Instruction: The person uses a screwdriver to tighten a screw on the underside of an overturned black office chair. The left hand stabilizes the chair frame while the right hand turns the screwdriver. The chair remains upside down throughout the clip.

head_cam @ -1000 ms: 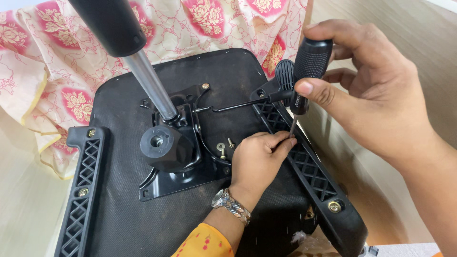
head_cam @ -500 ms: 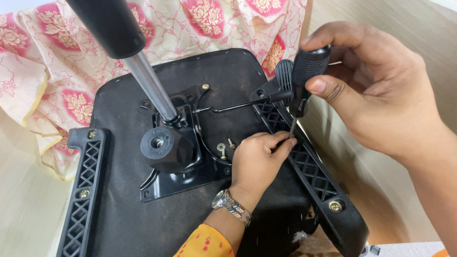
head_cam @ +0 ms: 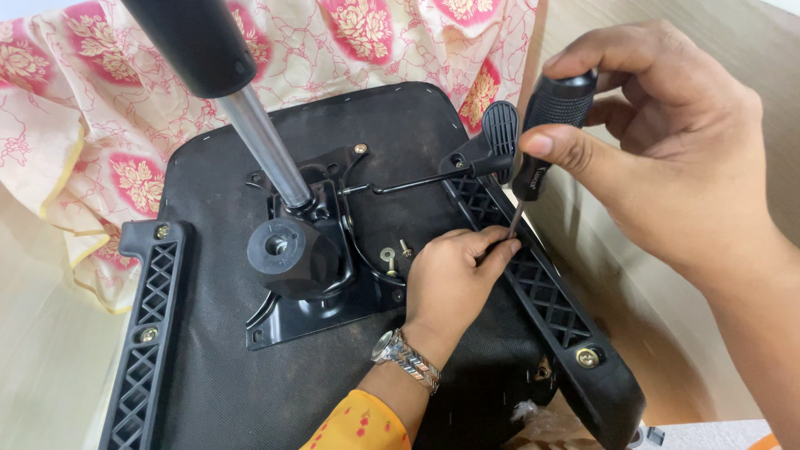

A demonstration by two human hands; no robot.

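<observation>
A black office chair seat (head_cam: 250,392) lies upside down. My right hand (head_cam: 667,158) grips the black handle of a screwdriver (head_cam: 550,117), whose thin shaft slants down to the right armrest bracket (head_cam: 558,308). My left hand (head_cam: 454,279), wearing a metal watch and a yellow sleeve, rests on the seat with its fingertips pinched around the screwdriver's tip at the bracket's inner edge. Whatever sits under the tip is hidden by the fingers. Two loose screws (head_cam: 388,257) lie just left of my left hand.
A steel gas cylinder (head_cam: 262,142) rises from the black mechanism plate (head_cam: 300,308) in the seat's middle. A lever with a black paddle (head_cam: 498,133) reaches toward the screwdriver. Another armrest bracket (head_cam: 150,317) runs along the left. A pink floral cloth (head_cam: 100,142) lies behind.
My right hand has turned and shifted slightly on the screwdriver handle, which now stands a little more upright. My left hand stays at the tip.
</observation>
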